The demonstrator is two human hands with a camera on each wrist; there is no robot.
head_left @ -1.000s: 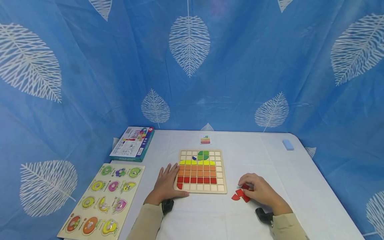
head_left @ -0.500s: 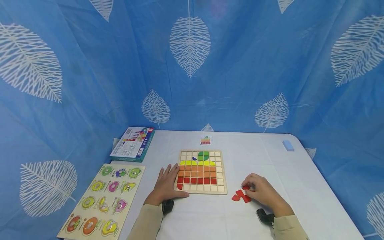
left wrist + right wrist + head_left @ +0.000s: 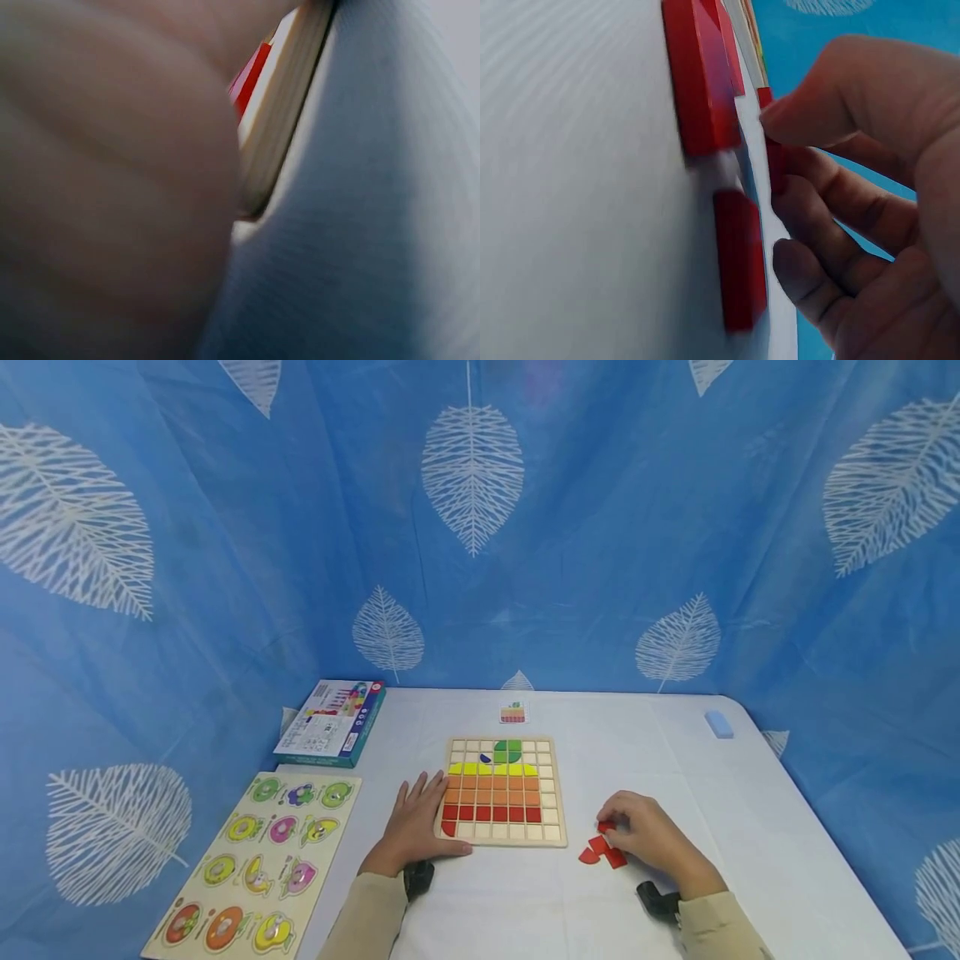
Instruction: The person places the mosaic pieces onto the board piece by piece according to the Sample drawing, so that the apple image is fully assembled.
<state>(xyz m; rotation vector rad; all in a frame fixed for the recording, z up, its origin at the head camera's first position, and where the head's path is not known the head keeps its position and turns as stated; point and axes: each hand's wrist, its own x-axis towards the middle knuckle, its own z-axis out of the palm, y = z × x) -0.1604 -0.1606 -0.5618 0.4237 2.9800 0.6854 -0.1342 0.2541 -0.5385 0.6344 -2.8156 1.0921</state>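
Note:
A wooden grid board [image 3: 510,842] lies on the white table with green, blue, yellow, orange and red tiles set in its cells. My left hand [image 3: 411,827] rests at its left side, fingers spread along the edge and thumb along the front; the left wrist view shows the board's side edge [image 3: 285,112] beside the hand. My right hand [image 3: 645,837] pinches a red tile [image 3: 606,827] between thumb and fingers, right of the board. The fingers partly hide this tile [image 3: 775,161]. Just below lie a rounded red tile [image 3: 588,856] and two squarish ones, one nearest the hand [image 3: 616,857].
Behind the board lies a small pattern card [image 3: 513,712]. At left are a game box [image 3: 330,722] and a fruit puzzle board [image 3: 327,847]. A light blue block [image 3: 719,724] sits at the back right, before a blue leaf-print curtain [image 3: 562,568].
My right hand shifts slightly right, then back left with the red tile in its fingertips. The left hand and the board stay in place.

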